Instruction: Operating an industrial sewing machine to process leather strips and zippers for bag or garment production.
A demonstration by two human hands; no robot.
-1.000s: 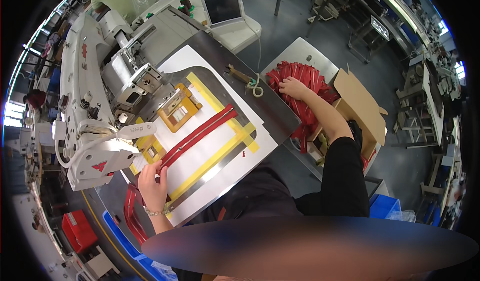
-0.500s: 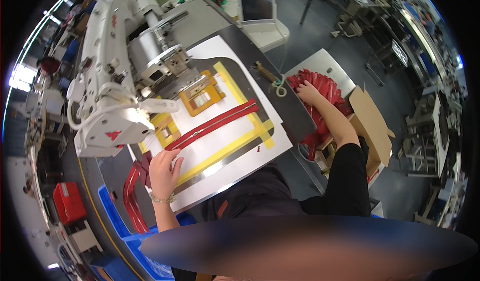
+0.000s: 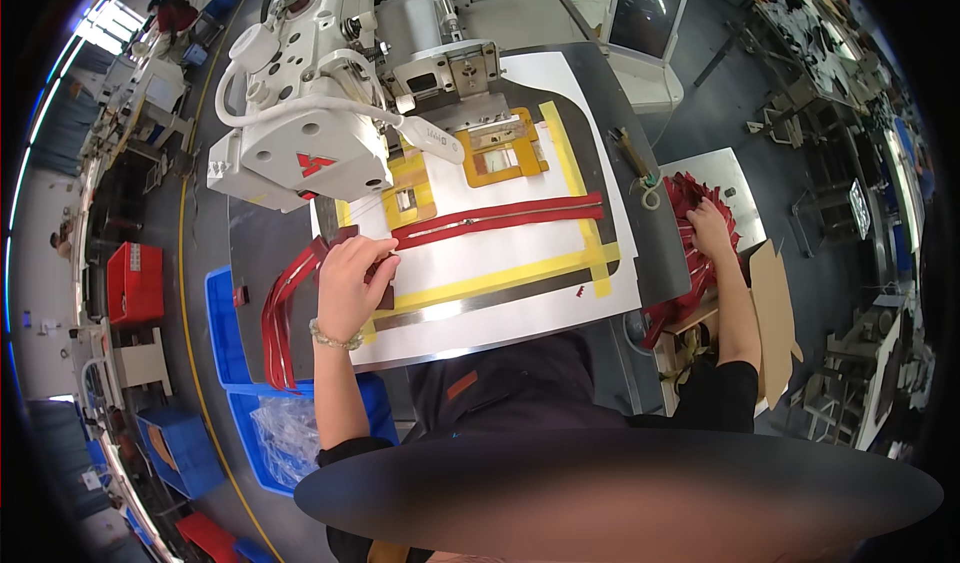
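Your left grip (image 3: 350, 285) hides the left end of the red zipper (image 3: 500, 219). Whether your right grip (image 3: 711, 231) holds anything from the red pile (image 3: 692, 275) is too small to tell. The top edge cuts off the sewing machine (image 3: 300, 143).

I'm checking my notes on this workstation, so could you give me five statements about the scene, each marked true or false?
1. The left hand is at the left end of the red zipper on the white sheet. True.
2. The right hand is on the sewing machine. False: it is at the pile of red zippers.
3. The tape is blue. False: it is yellow.
4. A bracelet is on the left wrist. True.
5. The cardboard box is on the person's left. False: it is on the right.
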